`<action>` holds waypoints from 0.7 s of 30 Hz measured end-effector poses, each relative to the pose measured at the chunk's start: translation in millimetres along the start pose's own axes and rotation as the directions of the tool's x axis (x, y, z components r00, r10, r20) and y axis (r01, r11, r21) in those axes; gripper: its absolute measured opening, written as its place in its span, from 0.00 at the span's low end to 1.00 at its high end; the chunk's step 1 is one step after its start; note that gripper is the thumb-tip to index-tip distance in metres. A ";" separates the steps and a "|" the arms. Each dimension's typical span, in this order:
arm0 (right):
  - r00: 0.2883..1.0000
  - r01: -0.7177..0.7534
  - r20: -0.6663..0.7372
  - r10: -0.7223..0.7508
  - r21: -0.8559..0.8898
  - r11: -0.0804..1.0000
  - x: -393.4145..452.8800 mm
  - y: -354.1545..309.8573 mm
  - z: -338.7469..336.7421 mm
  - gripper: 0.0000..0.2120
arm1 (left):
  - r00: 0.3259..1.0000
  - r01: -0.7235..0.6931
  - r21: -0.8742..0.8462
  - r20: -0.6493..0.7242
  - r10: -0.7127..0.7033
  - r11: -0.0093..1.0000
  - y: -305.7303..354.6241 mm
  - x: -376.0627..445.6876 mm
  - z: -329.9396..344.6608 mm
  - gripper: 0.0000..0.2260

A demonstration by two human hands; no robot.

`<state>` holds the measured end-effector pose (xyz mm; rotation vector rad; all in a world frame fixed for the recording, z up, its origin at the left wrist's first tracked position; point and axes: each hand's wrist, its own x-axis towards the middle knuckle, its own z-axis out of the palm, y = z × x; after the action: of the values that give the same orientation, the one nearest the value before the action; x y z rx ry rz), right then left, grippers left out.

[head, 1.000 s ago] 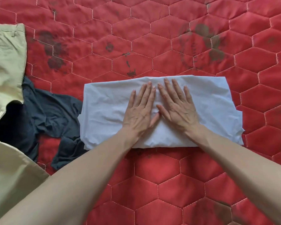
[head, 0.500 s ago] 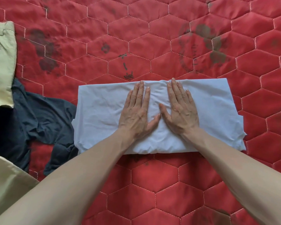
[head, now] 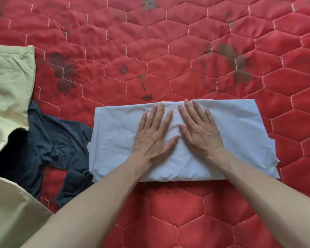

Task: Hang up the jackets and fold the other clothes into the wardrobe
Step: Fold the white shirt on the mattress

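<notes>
A folded white garment [head: 240, 136] lies as a wide rectangle on the red quilt. My left hand [head: 153, 135] presses flat on its middle, fingers straight and spread. Beside it, thumb nearly touching thumb, my right hand [head: 199, 129] presses flat on the same cloth, its fingertips at the garment's far edge. A crumpled dark navy garment [head: 48, 147] lies just left of the white one. Pale yellow-green trousers [head: 9, 90] lie along the left edge and partly cover the navy cloth.
The red quilted cover [head: 186, 51] with hexagon stitching and dark stains spreads under everything. Bare quilt stretches beyond the white garment and to its right.
Both hands slid slightly away from me over the white garment and stay flat on it. The camera tilted, so the clothes sit lower in view.
</notes>
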<state>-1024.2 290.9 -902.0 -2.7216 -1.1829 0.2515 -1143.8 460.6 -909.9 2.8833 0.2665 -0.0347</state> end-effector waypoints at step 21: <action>0.875 -0.477 -0.052 0.481 0.075 0.876 -93.6 94.1 -21.5 0.33 | 0.995 -0.072 -0.018 0.068 0.074 0.997 40.4 -45.2 8.3 0.31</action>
<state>-1015.8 157.1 -893.0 -2.8978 -0.4514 0.2433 -1180.8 412.0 -906.1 2.8672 0.1479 -0.1173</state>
